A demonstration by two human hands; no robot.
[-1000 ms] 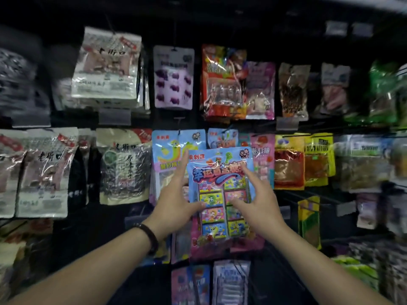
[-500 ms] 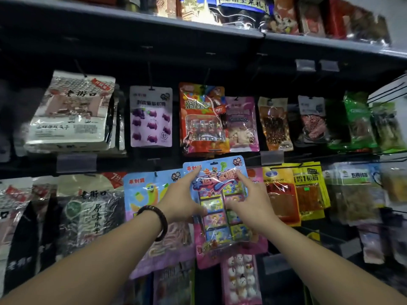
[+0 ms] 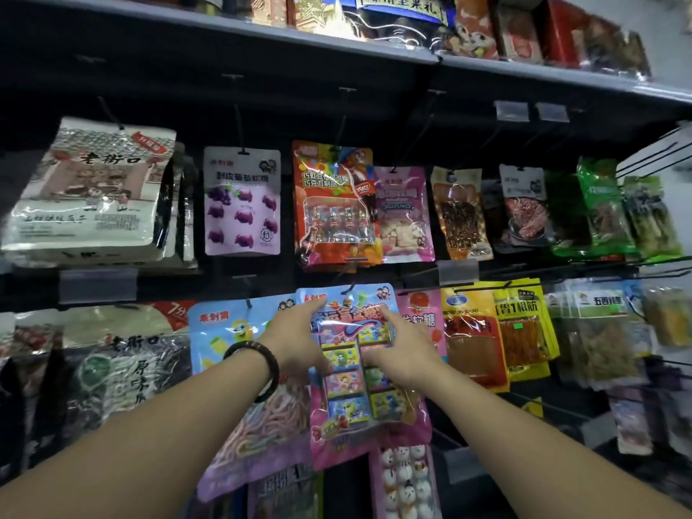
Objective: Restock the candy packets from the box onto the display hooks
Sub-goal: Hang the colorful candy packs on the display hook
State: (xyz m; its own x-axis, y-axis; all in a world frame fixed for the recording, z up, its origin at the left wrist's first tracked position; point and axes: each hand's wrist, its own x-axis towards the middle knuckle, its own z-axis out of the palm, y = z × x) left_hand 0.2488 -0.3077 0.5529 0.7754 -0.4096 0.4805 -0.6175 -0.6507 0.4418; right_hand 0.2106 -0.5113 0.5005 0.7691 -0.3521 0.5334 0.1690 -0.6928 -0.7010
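Note:
A candy packet (image 3: pixel 352 402) with a blue top, small picture boxes and a pink bottom hangs in front of the second row of the display. Its top edge sits at a black display hook (image 3: pixel 352 288). My left hand (image 3: pixel 299 340), with a dark bead bracelet on the wrist, holds the packet's left edge, thumb on its front and index finger reaching to the top corner. On the other edge, my right hand (image 3: pixel 402 352) holds it the same way. The box is out of view.
Hanging packets fill the rack: a blue noodle-candy packet (image 3: pixel 232 339) to the left, a pink packet (image 3: pixel 421 316) and an orange one (image 3: pixel 472 331) to the right, a red cola-candy packet (image 3: pixel 333 204) above. A shelf (image 3: pixel 430 59) with boxed goods runs overhead.
Both hands have lifted the candy packet up and a little right to the second-row hook. My view has tilted up, so the top shelf now shows.

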